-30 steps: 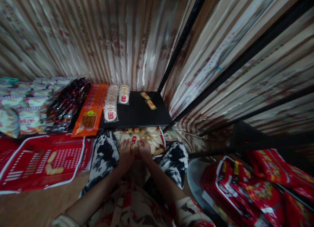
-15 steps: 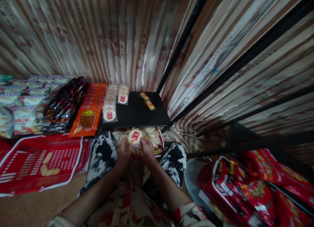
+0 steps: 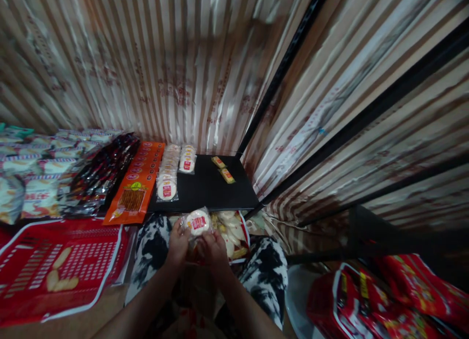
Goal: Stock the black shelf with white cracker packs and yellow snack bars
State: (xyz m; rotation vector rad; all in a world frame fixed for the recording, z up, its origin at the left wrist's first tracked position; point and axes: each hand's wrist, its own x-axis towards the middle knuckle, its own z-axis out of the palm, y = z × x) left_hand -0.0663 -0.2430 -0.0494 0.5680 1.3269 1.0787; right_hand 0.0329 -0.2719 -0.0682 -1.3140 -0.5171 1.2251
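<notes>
Gripped at its left edge by the left hand (image 3: 179, 243) and at lower right by the right hand (image 3: 216, 248), a wrapped cracker (image 3: 198, 222) faces up at lower center of the head view, above a filled container (image 3: 246, 232). Similar crackers (image 3: 167, 188) line a black shelf (image 3: 205, 195) mid-frame, left of two yellow packets (image 3: 227, 176); a red basket (image 3: 93, 256) occupies the lower left.

The snack packet (image 3: 198, 222) is clear and shiny, showing a round white piece (image 3: 198, 213) and a red label (image 3: 199, 223). Its labelled face looks upward, held between the left hand (image 3: 178, 244) and the right hand (image 3: 216, 248).
</notes>
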